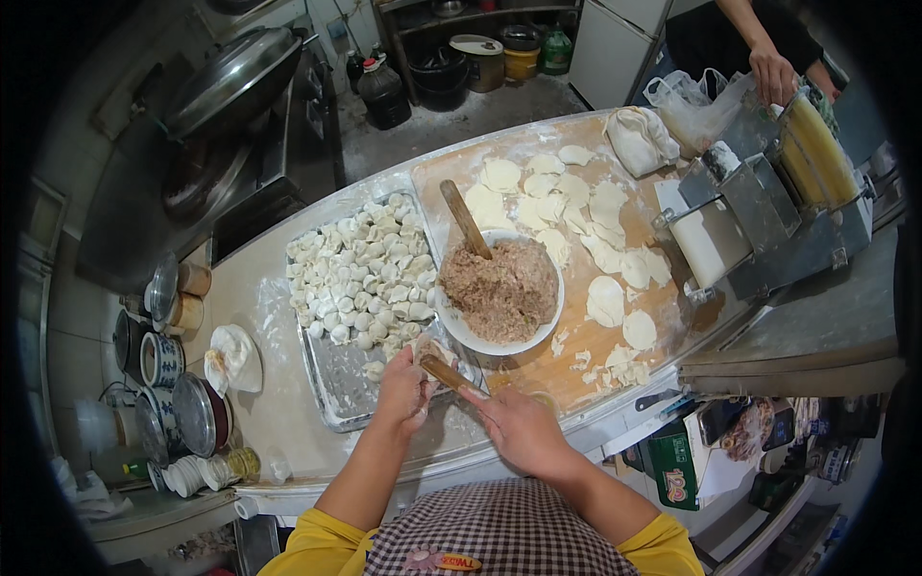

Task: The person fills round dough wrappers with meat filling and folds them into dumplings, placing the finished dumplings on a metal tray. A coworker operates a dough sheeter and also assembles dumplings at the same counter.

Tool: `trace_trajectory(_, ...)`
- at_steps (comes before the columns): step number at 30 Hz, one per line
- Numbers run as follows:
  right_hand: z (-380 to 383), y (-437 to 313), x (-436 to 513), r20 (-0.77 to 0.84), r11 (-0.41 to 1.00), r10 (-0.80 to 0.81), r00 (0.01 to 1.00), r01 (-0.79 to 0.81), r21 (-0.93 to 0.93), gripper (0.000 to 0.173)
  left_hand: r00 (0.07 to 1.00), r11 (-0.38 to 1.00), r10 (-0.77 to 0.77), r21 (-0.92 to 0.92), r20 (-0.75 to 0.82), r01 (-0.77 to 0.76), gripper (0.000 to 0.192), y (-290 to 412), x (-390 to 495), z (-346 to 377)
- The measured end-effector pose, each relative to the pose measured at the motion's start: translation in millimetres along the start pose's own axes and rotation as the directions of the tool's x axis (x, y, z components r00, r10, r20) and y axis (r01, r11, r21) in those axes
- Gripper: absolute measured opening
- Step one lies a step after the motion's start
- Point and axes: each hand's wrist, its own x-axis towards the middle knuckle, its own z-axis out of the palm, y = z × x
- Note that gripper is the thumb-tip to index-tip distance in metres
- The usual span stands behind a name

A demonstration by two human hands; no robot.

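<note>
My left hand cups a round dough wrapper with some meat filling on it. In my right hand is a flat wooden spatula, its tip against the filling in the wrapper. Just beyond my hands stands a white bowl of minced meat filling, with a second wooden stick stuck upright in it. To the left, a metal tray holds many shaped dumplings. Flat dough wrappers lie on the floured wooden board to the right, several overlapping.
A dough-rolling machine stands at the right, with another person's hand at its top. Beside it are a cloth-wrapped bundle and a plastic bag. Lidded jars line the left edge, near a crumpled white cloth.
</note>
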Motion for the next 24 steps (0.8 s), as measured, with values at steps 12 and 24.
trace_trajectory(12, -8, -9, -7, -0.136, 0.998, 0.04, 0.99, -0.047, -0.051, 0.046, 0.995, 0.998, 0.01, -0.061, 0.095, -0.004, 0.061, 24, -26, 19)
trace_trajectory(24, -12, -2, -1, -0.411, 0.992, 0.014, 0.911, 0.04, 0.121, 0.028, 0.918, 0.97, -0.145, -0.132, 0.368, 0.206, 0.054, 2, -44, 33)
